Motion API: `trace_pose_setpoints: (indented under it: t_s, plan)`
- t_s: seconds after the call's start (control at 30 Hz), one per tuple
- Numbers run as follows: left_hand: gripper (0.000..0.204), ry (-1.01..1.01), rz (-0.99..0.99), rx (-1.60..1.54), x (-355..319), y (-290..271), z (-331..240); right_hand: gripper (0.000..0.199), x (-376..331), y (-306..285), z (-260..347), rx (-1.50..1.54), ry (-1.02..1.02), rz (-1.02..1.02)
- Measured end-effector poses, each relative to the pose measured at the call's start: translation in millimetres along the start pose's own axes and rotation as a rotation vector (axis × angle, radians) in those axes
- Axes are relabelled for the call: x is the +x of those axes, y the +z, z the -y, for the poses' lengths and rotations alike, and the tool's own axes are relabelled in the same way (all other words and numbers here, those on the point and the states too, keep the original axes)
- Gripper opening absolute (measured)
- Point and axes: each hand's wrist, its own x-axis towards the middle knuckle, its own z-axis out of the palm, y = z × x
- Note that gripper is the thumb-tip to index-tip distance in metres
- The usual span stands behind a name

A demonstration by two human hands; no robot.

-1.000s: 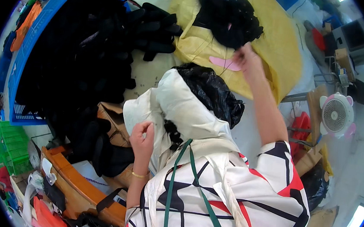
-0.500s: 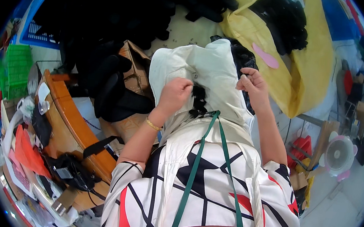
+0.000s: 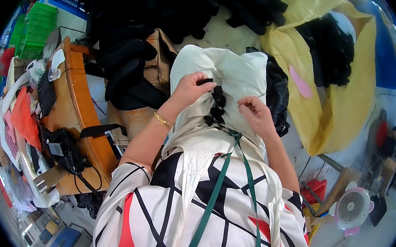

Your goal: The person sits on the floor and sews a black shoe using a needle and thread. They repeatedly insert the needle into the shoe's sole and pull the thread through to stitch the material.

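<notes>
A white apron (image 3: 244, 73) lies across my lap, and a short row of small black soft pieces (image 3: 218, 102) rests on it. My left hand (image 3: 192, 92) pinches one small black piece (image 3: 205, 82) at the far left end of that row. To the right, over the apron, my right hand (image 3: 257, 115) has its thumb and fingertips brought together. Whatever they hold, if anything, is too small to make out. A gap with bare apron separates the two hands.
Black padded pieces (image 3: 133, 80) pile up ahead and left beside a cardboard box (image 3: 158, 61). On the right are a yellow sack (image 3: 320, 129) with black pieces, a pink insole-shaped piece (image 3: 300, 82) and a small fan (image 3: 351, 208). A wooden table (image 3: 74, 108) stands left.
My right hand has come down and inward from the apron's right edge. A black piece now shows in my left fingers. The whole view has shifted slightly.
</notes>
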Motion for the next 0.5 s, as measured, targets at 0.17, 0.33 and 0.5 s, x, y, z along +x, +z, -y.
trace_pose_setpoints:
  t_s: [0.17, 0.33, 0.5]
  plan:
    - [0.02, 0.049, -0.035, -0.259, -20.3, 7.6, -41.7, 0.021, 16.4, 29.5, 27.9, 0.007, -0.085, 0.027]
    - [0.017, 0.031, -0.018, -0.581, -33.3, 15.3, -41.0, 0.02, 30.7, 44.6, 30.7, 0.317, -0.047, -0.017]
    - [0.031, -0.13, -0.02, -0.746, -35.0, 15.8, -40.0, 0.016, 27.8, 52.6, 29.9, 0.261, -0.16, -0.174]
